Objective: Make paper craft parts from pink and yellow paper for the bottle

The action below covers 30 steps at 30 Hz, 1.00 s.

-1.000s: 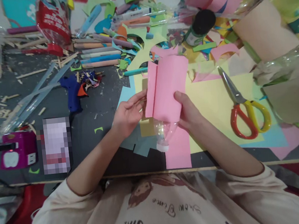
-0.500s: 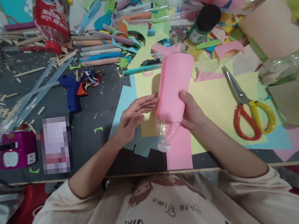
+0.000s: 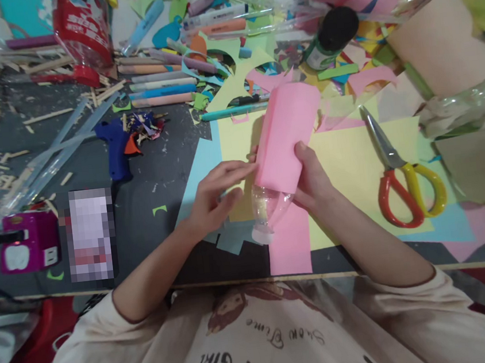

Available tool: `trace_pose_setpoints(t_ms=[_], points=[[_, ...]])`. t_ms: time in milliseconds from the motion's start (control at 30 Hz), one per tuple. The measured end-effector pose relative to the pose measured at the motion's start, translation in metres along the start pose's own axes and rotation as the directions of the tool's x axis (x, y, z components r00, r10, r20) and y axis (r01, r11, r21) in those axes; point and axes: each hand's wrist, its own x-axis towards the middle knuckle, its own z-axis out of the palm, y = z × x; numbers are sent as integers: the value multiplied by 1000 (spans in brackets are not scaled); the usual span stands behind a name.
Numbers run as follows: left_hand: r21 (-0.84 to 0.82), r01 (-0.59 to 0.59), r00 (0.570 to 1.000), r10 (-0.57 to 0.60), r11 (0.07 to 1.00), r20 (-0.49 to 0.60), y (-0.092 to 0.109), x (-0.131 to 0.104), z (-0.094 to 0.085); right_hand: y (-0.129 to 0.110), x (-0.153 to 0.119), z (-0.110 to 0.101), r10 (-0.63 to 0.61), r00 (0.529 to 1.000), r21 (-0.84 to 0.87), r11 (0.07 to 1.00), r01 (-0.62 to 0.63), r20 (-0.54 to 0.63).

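A clear plastic bottle (image 3: 270, 206) with a white cap is wrapped in pink paper (image 3: 288, 136), its capped neck pointing down toward me. Around the right side of the wrapped bottle my right hand (image 3: 314, 171) is closed, thumb on top of the paper. My left hand (image 3: 222, 195) has its fingers stretched out, their tips at the paper's left edge. Beneath lie sheets of yellow paper (image 3: 352, 193) and a pink strip (image 3: 289, 249) reaching the table edge. To the right rest scissors (image 3: 397, 171) with red and yellow handles.
A blue glue gun (image 3: 114, 149) lies left, near a purple charger box (image 3: 30, 241) and a blurred-out phone-like object (image 3: 91, 235). Markers (image 3: 164, 91), paper scraps, a red-labelled bottle (image 3: 83, 36) and a black-capped bottle (image 3: 333, 36) crowd the back. Wooden stick pieces lie far left.
The wrapped bottle has tilted slightly, its far end shifting right and its cap a little left. My left hand's fingers have spread and lowered slightly along the paper's edge.
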Motion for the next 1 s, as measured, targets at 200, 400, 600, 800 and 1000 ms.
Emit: trace_pose_setpoints(t_ms=[200, 400, 600, 800, 1000], points=[[126, -58, 998, 57, 990, 13, 7, -3, 0, 3, 2, -1, -33, 999, 18, 999, 33, 8], [114, -17, 992, 31, 993, -124, 2, -2, 2, 2, 1, 0, -45, 999, -27, 999, 44, -29], [177, -114, 992, 103, 978, 67, 0, -1, 3, 1, -1, 5, -50, 997, -41, 998, 48, -51], [151, -54, 993, 70, 987, -98, 6, -2, 3, 2, -1, 5, -36, 998, -65, 997, 33, -45], [256, -110, 994, 104, 960, 38, -4, -2, 7, 7, -1, 2, -56, 995, -46, 998, 53, -82]])
